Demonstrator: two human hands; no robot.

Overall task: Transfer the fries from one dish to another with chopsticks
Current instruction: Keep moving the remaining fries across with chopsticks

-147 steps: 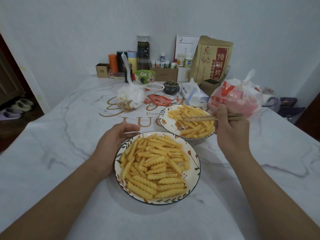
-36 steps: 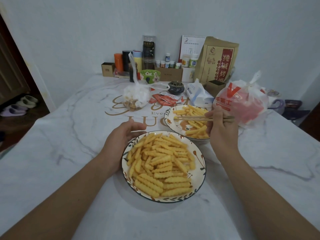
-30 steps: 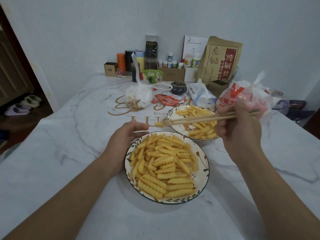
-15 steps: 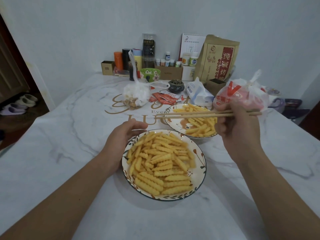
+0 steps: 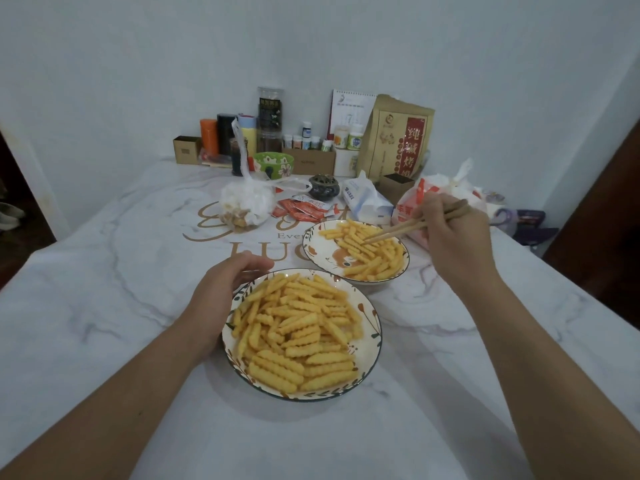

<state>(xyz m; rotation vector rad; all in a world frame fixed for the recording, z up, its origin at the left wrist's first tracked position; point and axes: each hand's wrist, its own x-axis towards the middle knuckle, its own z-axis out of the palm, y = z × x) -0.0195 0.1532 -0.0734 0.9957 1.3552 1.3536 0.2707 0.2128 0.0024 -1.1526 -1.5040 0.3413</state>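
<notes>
Two patterned dishes hold crinkle-cut fries on the white marble table. The near dish (image 5: 373, 344) is piled full of fries (image 5: 298, 327). The far dish (image 5: 311, 239) holds a smaller heap of fries (image 5: 367, 251). My right hand (image 5: 453, 233) grips a pair of wooden chopsticks (image 5: 401, 228), whose tips dip into the fries of the far dish. My left hand (image 5: 225, 289) curls around the left rim of the near dish. I cannot tell whether the chopstick tips pinch a fry.
Behind the dishes lie a white bag of snacks (image 5: 246, 206), red sauce packets (image 5: 304, 211), a tissue pack (image 5: 367, 202) and a red-and-white plastic bag (image 5: 415, 206). Jars, bottles, boxes and a brown paper bag (image 5: 398, 140) line the wall.
My right hand has swung the chopsticks from level above the near dish down into the far dish's fries. My left hand has stayed on the near dish's rim.
</notes>
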